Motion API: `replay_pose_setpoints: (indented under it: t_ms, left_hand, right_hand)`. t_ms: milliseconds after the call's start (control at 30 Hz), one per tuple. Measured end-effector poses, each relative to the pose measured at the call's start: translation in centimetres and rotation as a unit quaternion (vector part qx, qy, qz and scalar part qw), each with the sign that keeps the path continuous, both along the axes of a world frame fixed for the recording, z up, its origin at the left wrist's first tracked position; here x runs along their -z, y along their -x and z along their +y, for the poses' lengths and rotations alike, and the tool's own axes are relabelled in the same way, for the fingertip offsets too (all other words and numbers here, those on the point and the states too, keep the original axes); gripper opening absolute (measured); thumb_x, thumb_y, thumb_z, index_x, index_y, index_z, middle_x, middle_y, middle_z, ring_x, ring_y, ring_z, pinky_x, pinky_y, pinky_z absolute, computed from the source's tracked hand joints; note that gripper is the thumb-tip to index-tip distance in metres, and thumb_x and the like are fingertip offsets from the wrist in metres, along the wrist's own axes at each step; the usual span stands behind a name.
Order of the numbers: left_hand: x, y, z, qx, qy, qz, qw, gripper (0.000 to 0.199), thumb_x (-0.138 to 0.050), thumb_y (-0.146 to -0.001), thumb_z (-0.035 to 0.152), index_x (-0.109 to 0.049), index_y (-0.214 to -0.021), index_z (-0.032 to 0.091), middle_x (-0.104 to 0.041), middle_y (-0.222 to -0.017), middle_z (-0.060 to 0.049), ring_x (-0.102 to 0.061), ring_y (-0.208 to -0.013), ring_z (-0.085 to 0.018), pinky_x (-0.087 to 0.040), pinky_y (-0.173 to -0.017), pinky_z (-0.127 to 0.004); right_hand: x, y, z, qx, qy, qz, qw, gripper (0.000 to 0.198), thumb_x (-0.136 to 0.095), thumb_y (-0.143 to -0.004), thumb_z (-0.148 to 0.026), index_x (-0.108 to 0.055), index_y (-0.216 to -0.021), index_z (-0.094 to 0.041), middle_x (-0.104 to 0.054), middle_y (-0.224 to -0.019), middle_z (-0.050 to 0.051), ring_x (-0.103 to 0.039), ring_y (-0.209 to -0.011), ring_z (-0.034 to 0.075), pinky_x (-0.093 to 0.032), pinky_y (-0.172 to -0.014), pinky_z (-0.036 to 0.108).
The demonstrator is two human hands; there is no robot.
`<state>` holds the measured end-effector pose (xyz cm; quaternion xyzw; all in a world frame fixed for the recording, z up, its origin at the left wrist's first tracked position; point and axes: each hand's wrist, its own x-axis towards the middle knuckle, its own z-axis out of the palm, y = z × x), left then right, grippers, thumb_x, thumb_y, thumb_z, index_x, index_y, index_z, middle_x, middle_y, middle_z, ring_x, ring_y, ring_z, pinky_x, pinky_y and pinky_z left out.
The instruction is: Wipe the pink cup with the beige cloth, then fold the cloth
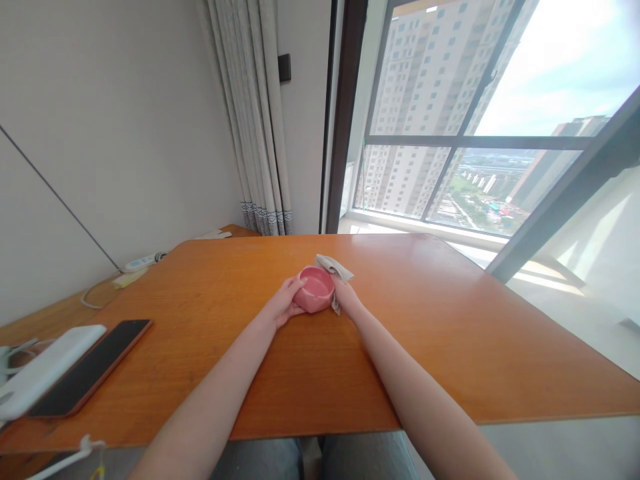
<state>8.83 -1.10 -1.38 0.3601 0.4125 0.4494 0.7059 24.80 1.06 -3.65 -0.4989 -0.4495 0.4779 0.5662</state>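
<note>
Black-faced phone (90,369) on worktop (210,293), well left of my left fingers (296,285), which grip pink bowl (316,290) by left rim. Bowl between my fingers. My right fingers (340,287) hold greyish cloth (334,265) against bowl's right side.

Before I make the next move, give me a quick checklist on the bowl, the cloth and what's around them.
1. Bowl steadied: ok. The left hand grips the left side of the pink bowl.
2. Cloth in hand: ok. The right hand holds the pale cloth at the bowl's right side.
3. Cloth flat: not ok. It is bunched, with one end hanging below the hand.
4. Bowl's base on the table: cannot tell. The underside is hidden.
5. Phone apart from the bowl: ok. The black phone lies well to the left.
</note>
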Motion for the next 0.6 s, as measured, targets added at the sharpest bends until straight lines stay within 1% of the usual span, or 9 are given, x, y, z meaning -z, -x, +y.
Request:
replay_pose_setpoints:
  t_ms: [133,233,300,333,400,467,500,533,600]
  left_hand:
    - [0.7,-0.4,0.6,-0.086,-0.011,-0.053,0.995,0.052,-0.073,-0.068,0.037,-0.042,-0.107,0.022,-0.057,-0.112,-0.010,-0.063,-0.090,-0.020,-0.055,-0.075,-0.045]
    - [1.4,-0.8,0.7,-0.109,-0.022,-0.073,0.991,0.060,-0.076,-0.065,0.031,-0.037,-0.110,0.024,-0.051,-0.123,-0.011,-0.063,-0.089,-0.018,-0.055,-0.077,-0.042]
    - [1.6,-0.8,0.7,-0.095,-0.026,-0.057,0.994,0.067,-0.079,-0.062,0.028,-0.036,-0.113,0.026,-0.048,-0.129,-0.010,-0.063,-0.090,-0.017,-0.054,-0.078,-0.039]
    - [1.5,-0.7,0.6,-0.077,-0.027,-0.044,0.996,0.067,-0.078,-0.062,0.030,-0.037,-0.115,0.026,-0.049,-0.129,-0.010,-0.063,-0.091,-0.017,-0.054,-0.078,-0.038]
    - [1.1,-0.3,0.5,-0.014,-0.015,-0.023,1.000,0.059,-0.072,-0.067,0.042,-0.043,-0.116,0.025,-0.054,-0.125,-0.010,-0.063,-0.092,-0.019,-0.054,-0.078,-0.036]
    - [0.6,0.2,0.4,0.061,0.003,-0.015,0.998,0.053,-0.061,-0.074,0.054,-0.051,-0.116,0.022,-0.059,-0.119,-0.011,-0.063,-0.094,-0.022,-0.054,-0.075,-0.034]
    - [0.4,0.4,0.3,0.088,0.012,-0.012,0.996,0.052,-0.057,-0.075,0.055,-0.054,-0.115,0.021,-0.060,-0.117,-0.011,-0.063,-0.095,-0.023,-0.055,-0.074,-0.034]
    - [0.3,0.5,0.3,0.098,0.018,-0.007,0.995,0.051,-0.057,-0.077,0.053,-0.056,-0.115,0.020,-0.061,-0.117,-0.011,-0.063,-0.096,-0.023,-0.055,-0.074,-0.034]
    - [0.3,0.5,0.4,0.072,0.017,0.013,0.997,0.047,-0.061,-0.076,0.046,-0.057,-0.115,0.019,-0.061,-0.117,-0.011,-0.062,-0.097,-0.023,-0.055,-0.072,-0.033]
  right_hand:
    - [0.7,1.8,-0.7,0.070,-0.003,0.004,0.998,0.040,-0.050,-0.077,-0.052,-0.066,-0.094,-0.019,-0.070,-0.098,0.007,-0.063,-0.098,0.021,-0.053,-0.077,0.028]
    - [0.6,2.5,-1.3,0.099,-0.013,-0.008,0.995,0.036,-0.051,-0.077,-0.049,-0.066,-0.088,-0.019,-0.070,-0.092,0.006,-0.061,-0.102,0.021,-0.050,-0.083,0.027]
    - [0.3,2.3,-1.4,0.094,-0.028,0.002,0.995,0.034,-0.051,-0.077,-0.046,-0.066,-0.091,-0.020,-0.070,-0.095,0.005,-0.059,-0.105,0.020,-0.047,-0.089,0.029]
    - [0.1,2.0,-1.3,0.086,-0.040,0.010,0.995,0.033,-0.051,-0.077,-0.045,-0.066,-0.095,-0.021,-0.069,-0.099,0.004,-0.058,-0.107,0.020,-0.046,-0.092,0.030]
    - [-0.4,1.2,-1.0,0.062,-0.071,0.024,0.995,0.034,-0.052,-0.077,-0.042,-0.065,-0.101,-0.023,-0.067,-0.106,0.002,-0.056,-0.110,0.019,-0.044,-0.095,0.032]
    - [-0.8,0.4,-0.5,0.009,-0.091,0.025,0.996,0.034,-0.055,-0.076,-0.041,-0.065,-0.104,-0.025,-0.066,-0.111,0.001,-0.056,-0.111,0.020,-0.042,-0.097,0.034]
    - [-0.9,0.1,-0.2,-0.020,-0.091,0.020,0.995,0.034,-0.057,-0.075,-0.040,-0.066,-0.104,-0.025,-0.065,-0.112,0.000,-0.056,-0.110,0.020,-0.042,-0.098,0.034]
    - [-0.8,-0.1,-0.1,-0.045,-0.084,0.014,0.995,0.033,-0.058,-0.074,-0.040,-0.066,-0.103,-0.025,-0.066,-0.112,0.000,-0.057,-0.109,0.021,-0.042,-0.098,0.035]
    - [-0.5,-0.2,0.2,-0.059,-0.057,0.014,0.997,0.033,-0.058,-0.074,-0.040,-0.067,-0.102,-0.025,-0.066,-0.110,0.001,-0.058,-0.107,0.021,-0.043,-0.097,0.036]
